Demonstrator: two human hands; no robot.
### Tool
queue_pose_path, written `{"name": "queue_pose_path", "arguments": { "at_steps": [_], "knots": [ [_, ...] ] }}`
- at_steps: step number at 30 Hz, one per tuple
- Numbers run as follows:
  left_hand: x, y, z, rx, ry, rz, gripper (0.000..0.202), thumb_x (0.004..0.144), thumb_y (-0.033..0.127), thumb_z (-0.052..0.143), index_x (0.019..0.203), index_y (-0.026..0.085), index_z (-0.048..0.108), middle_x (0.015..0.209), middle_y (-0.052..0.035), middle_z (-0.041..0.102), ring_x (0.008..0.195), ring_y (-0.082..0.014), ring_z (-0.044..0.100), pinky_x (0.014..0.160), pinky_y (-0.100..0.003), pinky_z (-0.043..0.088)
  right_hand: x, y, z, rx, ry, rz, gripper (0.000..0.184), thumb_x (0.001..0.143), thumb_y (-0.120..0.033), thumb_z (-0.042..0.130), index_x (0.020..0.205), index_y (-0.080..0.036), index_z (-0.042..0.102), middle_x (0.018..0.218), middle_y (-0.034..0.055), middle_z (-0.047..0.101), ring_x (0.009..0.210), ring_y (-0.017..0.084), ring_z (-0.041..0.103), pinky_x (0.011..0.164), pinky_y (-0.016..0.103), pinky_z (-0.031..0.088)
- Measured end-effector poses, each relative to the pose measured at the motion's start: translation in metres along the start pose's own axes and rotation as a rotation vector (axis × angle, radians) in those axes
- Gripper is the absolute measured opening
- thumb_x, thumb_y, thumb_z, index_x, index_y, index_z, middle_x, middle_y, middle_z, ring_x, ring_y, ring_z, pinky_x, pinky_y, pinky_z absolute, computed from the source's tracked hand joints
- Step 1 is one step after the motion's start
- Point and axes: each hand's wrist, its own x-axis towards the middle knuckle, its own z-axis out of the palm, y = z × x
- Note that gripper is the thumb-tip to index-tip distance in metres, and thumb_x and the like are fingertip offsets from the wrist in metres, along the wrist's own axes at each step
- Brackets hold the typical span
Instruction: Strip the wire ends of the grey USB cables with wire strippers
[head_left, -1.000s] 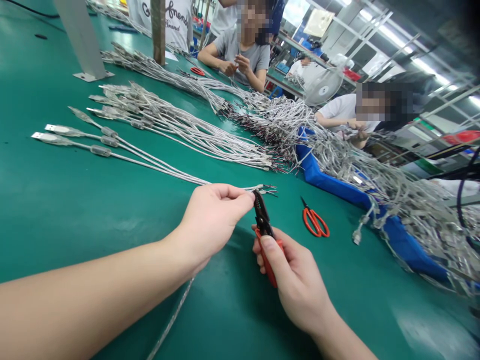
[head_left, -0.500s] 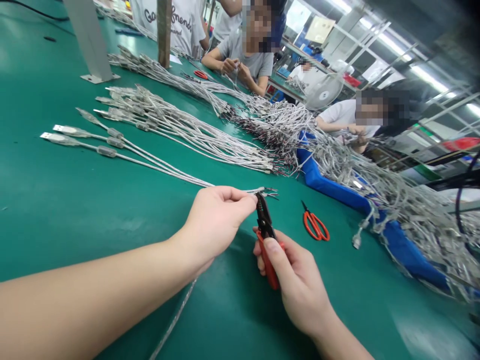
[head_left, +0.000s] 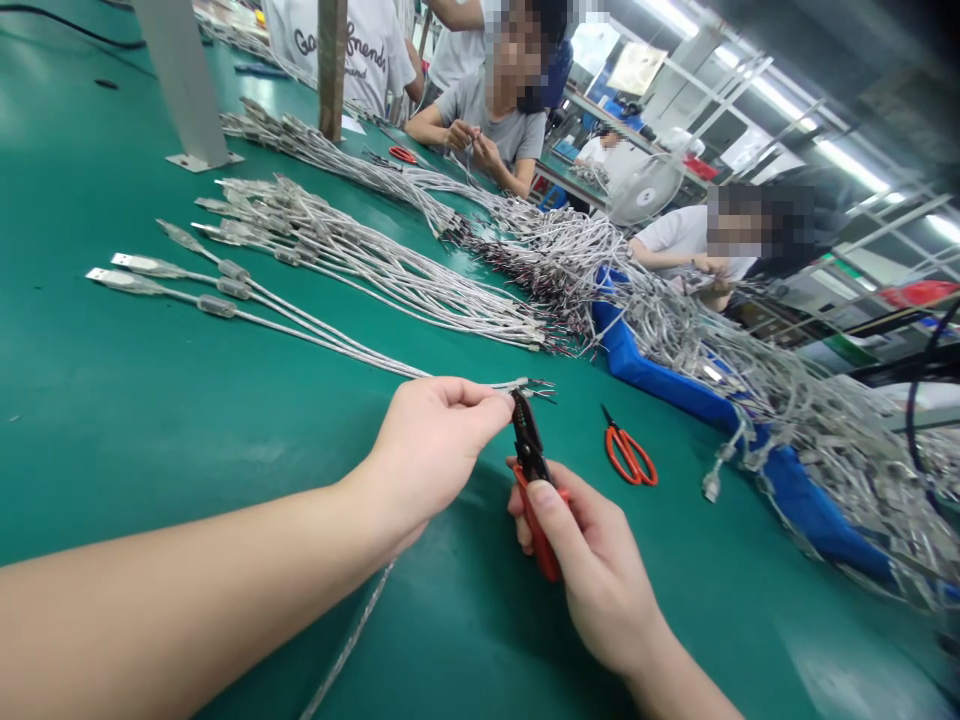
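Note:
My left hand (head_left: 442, 450) pinches a clear-jacketed braided cable (head_left: 351, 640), which hangs down below my wrist toward the bottom edge. The pinched end is hidden by my fingertips. Red-handled wire strippers (head_left: 531, 460) are gripped in my right hand (head_left: 589, 560), their dark jaws pointing up and touching the left fingertips. Whether a wire lies between the jaws is hard to see. Behind my left hand lie a few USB cables (head_left: 315, 337), their metal plugs to the left and bare wire ends to the right.
Orange-handled scissors (head_left: 630, 452) lie right of the strippers. Blue bins (head_left: 667, 385) heaped with cables run along the right. A bundle of USB cables (head_left: 375, 260) lies farther back on the green table (head_left: 150, 430). A metal post (head_left: 180, 90) stands at left; co-workers sit beyond.
Both hands and the wire strippers keep nearly the same pose. The whole view has shifted very slightly.

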Motion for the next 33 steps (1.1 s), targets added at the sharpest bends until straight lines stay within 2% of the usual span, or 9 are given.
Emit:
{"name": "queue_pose_path", "arguments": {
  "at_steps": [7,19,25,33],
  "knots": [
    [-0.0040,0.0013,0.0011,-0.002,0.026,-0.003,0.019,0.077,0.034,0.067,0.068,0.017,0.065,0.043,0.0082,0.041,0.044,-0.0051,0.033,0.043,-0.020,0.023,-0.0003,0.0004,0.0009,-0.001,-0.001,0.002,0.038,0.092,-0.055,0.046,0.084,-0.018,0.052,0.059,-0.0030,0.050,0.048,0.010,0.041,0.045,0.023,0.034],
    [-0.0040,0.0041,0.0001,-0.085,-0.042,-0.024,0.018,0.079,0.031,0.065,0.072,0.015,0.063,0.043,0.0078,0.043,0.040,-0.0040,0.033,0.040,-0.016,0.024,0.0009,0.0036,0.0016,-0.045,0.011,0.016,0.040,0.092,-0.056,0.044,0.082,-0.019,0.052,0.058,-0.0028,0.050,0.049,0.011,0.043,0.045,0.024,0.034],
    [-0.0033,0.0015,0.0012,-0.067,-0.051,0.006,0.015,0.077,0.029,0.066,0.071,0.015,0.064,0.049,0.0070,0.044,0.041,-0.0037,0.032,0.041,-0.017,0.023,-0.0017,0.0033,0.0007,-0.056,-0.007,0.026,0.041,0.093,-0.055,0.043,0.081,-0.018,0.055,0.055,-0.0031,0.049,0.048,0.011,0.044,0.045,0.024,0.034],
    [-0.0038,0.0000,0.0012,-0.115,-0.054,0.020,0.017,0.077,0.031,0.067,0.072,0.015,0.065,0.054,0.0066,0.050,0.044,-0.0036,0.034,0.044,-0.020,0.024,0.0015,-0.0015,-0.0006,0.003,-0.016,0.002,0.040,0.092,-0.056,0.045,0.083,-0.018,0.054,0.063,-0.0011,0.054,0.048,0.010,0.043,0.044,0.024,0.035]
  ]
}}
